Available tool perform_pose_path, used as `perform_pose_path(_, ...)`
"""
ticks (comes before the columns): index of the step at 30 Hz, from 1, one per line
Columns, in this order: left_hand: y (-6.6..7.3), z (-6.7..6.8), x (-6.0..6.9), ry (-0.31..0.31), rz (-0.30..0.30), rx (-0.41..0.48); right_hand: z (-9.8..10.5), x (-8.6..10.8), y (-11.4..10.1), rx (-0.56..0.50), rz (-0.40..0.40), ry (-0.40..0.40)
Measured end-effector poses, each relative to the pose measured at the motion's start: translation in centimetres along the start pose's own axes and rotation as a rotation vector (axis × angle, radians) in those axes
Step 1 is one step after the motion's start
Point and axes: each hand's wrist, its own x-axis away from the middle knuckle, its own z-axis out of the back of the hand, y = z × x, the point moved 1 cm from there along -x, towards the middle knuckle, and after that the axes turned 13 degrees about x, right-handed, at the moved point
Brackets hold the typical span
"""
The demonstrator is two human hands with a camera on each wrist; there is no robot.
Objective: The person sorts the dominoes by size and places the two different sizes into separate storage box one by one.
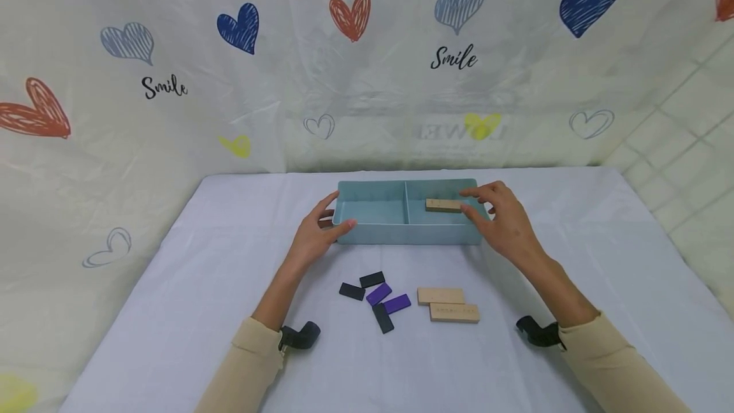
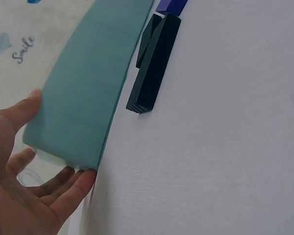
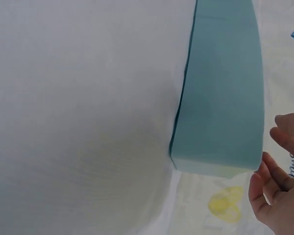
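A light blue tray [image 1: 369,234] with a divider stands at the back. My left hand [image 1: 314,234] holds its left end, thumb at the front wall; in the left wrist view the fingers of that hand [image 2: 36,181] lie against the tray's end wall [image 2: 78,98]. Over the right end is my right hand [image 1: 507,222], thumb and forefinger apart above the right compartment. A wooden block [image 1: 443,205] lies in that compartment beside the thumb tip. In the right wrist view the hand [image 3: 284,191] has its other fingers by the tray's corner [image 3: 220,98], with no block visible between them.
In front of the tray lie two wooden blocks [image 1: 440,296] [image 1: 454,313], touching. To their left are two purple blocks [image 1: 379,294] [image 1: 397,304] and three black ones [image 1: 372,279] [image 1: 352,291] [image 1: 383,318]. A patterned sheet [image 1: 367,81] hangs behind the white-covered table [image 1: 229,260].
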Motion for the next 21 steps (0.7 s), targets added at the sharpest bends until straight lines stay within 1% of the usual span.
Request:
perform_pose_path(5, 0.1, 0.2, 0.2, 0.005, 0.001, 0.003, 0.3, 0.1, -0.4, 0.002, 0.005, 0.005)
perform_pose_path(13, 0.0, 0.5, 0.2, 0.016, 0.009, 0.0, 0.5, 0.5, -1.1, -0.003, 0.046, 0.007)
perform_pose_path(17, 0.0, 0.4, 0.2, 0.009, 0.004, 0.006, 0.8, 1.0, -1.4, -0.012, 0.074, 0.009)
perform_pose_path(21, 0.2, 0.2, 0.2, 0.008, -0.001, -0.001, 1.0, 1.6, -1.7, -0.016, 0.08, -0.005)
